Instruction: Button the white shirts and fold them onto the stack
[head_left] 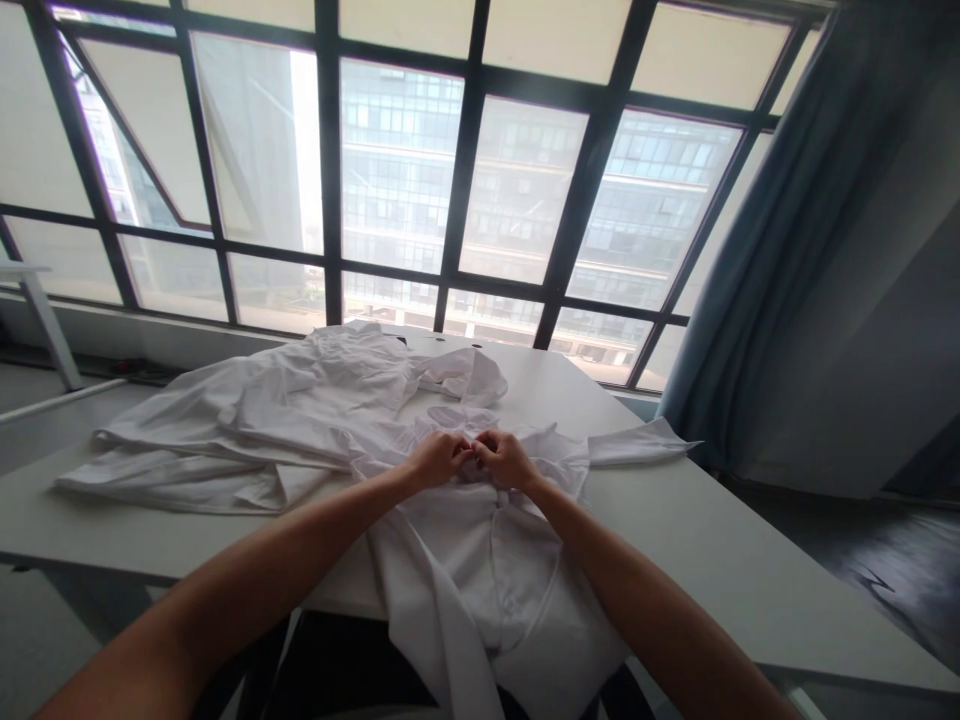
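Observation:
A white shirt [517, 580] lies across the near edge of the table and hangs down in front of me. A front seam runs down its middle, and one sleeve [637, 443] stretches out to the right. My left hand [441, 458] and my right hand [501, 458] meet on the bunched cloth near the shirt's far end. The fingers of both are closed in a pinch on the fabric, with fingertips nearly touching. What small part of the shirt sits between the fingertips is too small to make out.
Another crumpled white garment [277, 400] spreads over the left side of the white table [750, 560]. Behind the table stands a large dark-framed window [450, 190]. A blue curtain [772, 280] hangs at the right, and a white table leg [49, 330] shows at far left.

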